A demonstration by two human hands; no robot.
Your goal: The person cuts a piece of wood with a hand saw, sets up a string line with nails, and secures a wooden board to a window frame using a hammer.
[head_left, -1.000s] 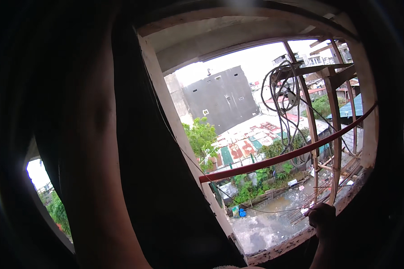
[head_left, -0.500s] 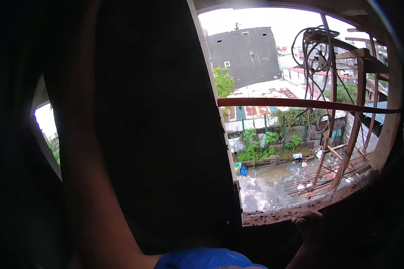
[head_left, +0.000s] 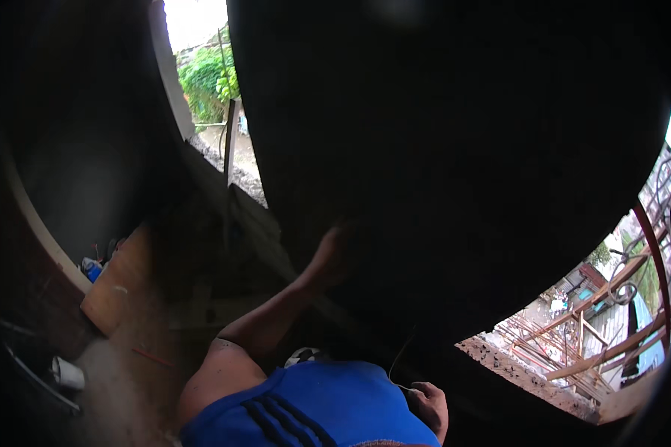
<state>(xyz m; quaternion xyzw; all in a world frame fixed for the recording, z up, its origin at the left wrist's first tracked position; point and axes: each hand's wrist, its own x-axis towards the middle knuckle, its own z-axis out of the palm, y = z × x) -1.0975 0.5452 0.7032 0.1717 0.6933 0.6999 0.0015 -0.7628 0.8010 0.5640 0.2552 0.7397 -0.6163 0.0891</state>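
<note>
Head view: what fills it now?

"Mostly the dark wall (head_left: 455,149), across the middle. It took up less half a second ago; the window (head_left: 525,378) has slid to the far right."

"And nearer?"

"The blue shirt (head_left: 343,398) spreads along the near edge. To its left an arm reaches away to the left hand (head_left: 334,243), dim in shadow; whether its fingers are open, or touch anything, I cannot tell."

"The other one?"

"The right hand (head_left: 432,406) shows just right of the shirt, no longer by the window's lower edge. Its fingers look curled around a thin wire (head_left: 392,365), which loops left, then rises into the dark."

"Meaning?"

"My judgement: attention has turned from the window, and the wire work now sits close to the body."
</note>
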